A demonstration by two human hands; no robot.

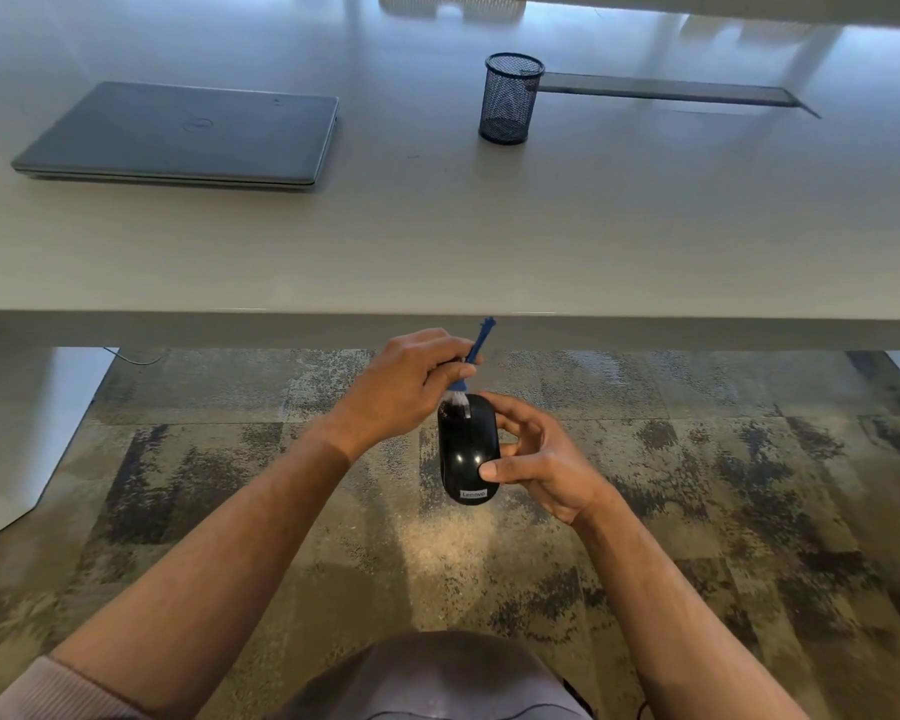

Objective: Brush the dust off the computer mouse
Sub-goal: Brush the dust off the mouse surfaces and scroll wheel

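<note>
A black computer mouse (466, 454) with a white label at its near end is held in the air over the carpet, in front of the desk edge. My right hand (536, 459) grips it from the right side, thumb on its top. My left hand (411, 379) grips a small brush with a blue handle (479, 341). The brush's pale bristles (458, 405) touch the far left end of the mouse. The handle's tip points up toward the desk edge.
A white desk (437, 241) spans the view ahead. On it lie a closed grey laptop (178, 135) at the left and a dark mesh pen cup (510, 98) at the centre right. Patterned carpet (697, 485) lies below my arms.
</note>
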